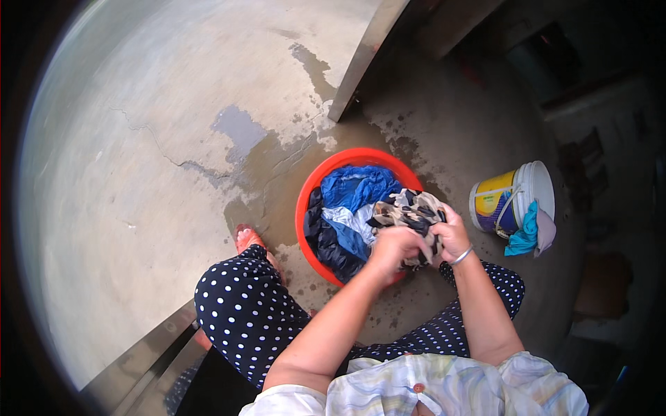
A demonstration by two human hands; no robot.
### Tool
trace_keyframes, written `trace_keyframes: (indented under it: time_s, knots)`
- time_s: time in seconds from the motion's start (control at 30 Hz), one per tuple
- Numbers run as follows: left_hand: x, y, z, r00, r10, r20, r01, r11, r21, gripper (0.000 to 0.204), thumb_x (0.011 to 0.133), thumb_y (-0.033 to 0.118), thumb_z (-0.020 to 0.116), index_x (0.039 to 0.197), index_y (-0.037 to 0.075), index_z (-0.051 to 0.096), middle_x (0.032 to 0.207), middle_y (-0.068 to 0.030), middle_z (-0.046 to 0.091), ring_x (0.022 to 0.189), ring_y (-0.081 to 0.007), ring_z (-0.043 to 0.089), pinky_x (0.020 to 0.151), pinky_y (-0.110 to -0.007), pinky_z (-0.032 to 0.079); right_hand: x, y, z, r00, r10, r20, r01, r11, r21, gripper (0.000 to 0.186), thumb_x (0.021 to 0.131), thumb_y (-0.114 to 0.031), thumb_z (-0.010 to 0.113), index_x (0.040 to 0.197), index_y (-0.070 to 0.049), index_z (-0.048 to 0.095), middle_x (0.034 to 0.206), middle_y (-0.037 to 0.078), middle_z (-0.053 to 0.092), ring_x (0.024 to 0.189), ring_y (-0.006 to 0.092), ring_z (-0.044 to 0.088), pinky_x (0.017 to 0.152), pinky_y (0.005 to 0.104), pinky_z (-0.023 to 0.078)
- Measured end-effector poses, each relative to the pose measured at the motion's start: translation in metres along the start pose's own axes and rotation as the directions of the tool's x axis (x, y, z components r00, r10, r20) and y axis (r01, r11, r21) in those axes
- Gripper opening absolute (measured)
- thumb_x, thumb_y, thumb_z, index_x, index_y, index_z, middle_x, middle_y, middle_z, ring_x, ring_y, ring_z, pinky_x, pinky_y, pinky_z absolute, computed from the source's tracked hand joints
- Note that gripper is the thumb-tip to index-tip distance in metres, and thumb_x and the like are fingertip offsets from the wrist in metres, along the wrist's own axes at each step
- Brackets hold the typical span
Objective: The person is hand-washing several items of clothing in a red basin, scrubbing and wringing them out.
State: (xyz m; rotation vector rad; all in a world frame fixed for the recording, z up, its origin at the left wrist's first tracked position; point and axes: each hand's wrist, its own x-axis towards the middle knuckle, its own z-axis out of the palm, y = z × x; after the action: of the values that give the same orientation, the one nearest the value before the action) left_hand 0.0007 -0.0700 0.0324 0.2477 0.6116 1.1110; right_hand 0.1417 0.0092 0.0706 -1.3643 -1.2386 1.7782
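Note:
A round red tub (303, 220) stands on the floor between my knees, filled with wet-looking clothes. In it lie a blue cloth (357, 186), a white cloth (347, 219) and a black one (327, 239). A patterned garment (409, 211) in black and beige is bunched over the tub's right side. My right hand (451, 234), with a bangle at the wrist, is closed on its right edge. My left hand (399, 251) is closed at the garment's near side, fingers curled and slightly blurred; the exact grip there is partly hidden.
To the right stands a tilted white bucket (544, 182) with a yellow and purple side, a teal cloth (525, 232) and a pale cloth (546, 231) hanging from it. A wall or door edge (361, 66) rises beyond the tub. Wet patches (277, 166) mark the concrete floor.

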Motion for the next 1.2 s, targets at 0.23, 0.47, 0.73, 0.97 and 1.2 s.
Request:
trace_keyframes:
  time_s: [0.23,0.47,0.73,0.97,1.2]
  knots:
    - [0.024,-0.031,-0.073,0.978,0.02,-0.206,-0.153,0.741,-0.654,0.072,0.078,0.021,0.066,0.135,0.017,0.023,0.123,-0.0099,0.047,0.109,-0.0227,0.049,0.093,-0.041,0.039,-0.052,0.012,0.077,0.833,-0.252,0.492,0.551,0.44,-0.709,0.019,0.062,-0.009,0.058,0.08,-0.006,0.06,0.079,0.012,0.056,0.067,0.0312,0.058,0.06,0.0371,0.049]
    - [0.031,-0.067,-0.088,0.914,-0.013,-0.406,-0.221,0.823,-0.524,0.019,0.09,0.025,0.051,0.092,0.007,0.058,0.077,-0.0045,0.06,0.068,-0.0187,0.059,0.062,-0.031,0.049,-0.017,0.036,0.1,0.759,-0.541,0.362,0.597,0.356,-0.719,0.02,0.074,-0.017,0.059,0.059,-0.005,0.053,0.058,0.017,0.051,0.053,0.0337,0.053,0.048,0.0408,0.042]
    - [0.026,-0.049,-0.07,0.95,0.001,-0.312,-0.207,0.751,-0.627,0.021,0.088,0.026,0.05,0.091,0.008,0.06,0.084,-0.0065,0.062,0.074,-0.0188,0.06,0.068,-0.037,0.049,-0.031,0.029,0.099,0.785,-0.443,0.434,0.618,0.511,-0.597,0.018,0.07,-0.013,0.06,0.056,-0.003,0.053,0.059,0.018,0.053,0.055,0.0344,0.055,0.051,0.0411,0.042]
    - [0.028,0.01,-0.02,0.916,-0.048,-0.399,-0.151,0.88,-0.451,0.03,0.088,0.028,0.049,0.109,0.008,0.054,0.107,-0.0097,0.059,0.098,-0.0221,0.057,0.088,-0.041,0.044,0.068,0.025,0.025,0.951,-0.295,0.098,0.294,0.753,-0.589,0.025,0.082,-0.016,0.058,0.063,0.0,0.058,0.052,0.008,0.052,0.048,0.0128,0.048,0.047,0.0323,0.039]
    - [0.047,0.003,-0.099,0.577,0.121,-0.808,-0.055,0.992,0.109,0.052,0.075,0.013,0.062,0.122,0.002,0.043,0.111,-0.0123,0.05,0.095,-0.0205,0.053,0.073,-0.034,0.048,0.16,0.041,-0.016,0.944,-0.185,0.275,0.3,0.828,-0.473,0.038,0.063,-0.011,0.075,0.096,-0.001,0.058,0.087,0.005,0.061,0.081,0.0118,0.056,0.075,0.0267,0.045]
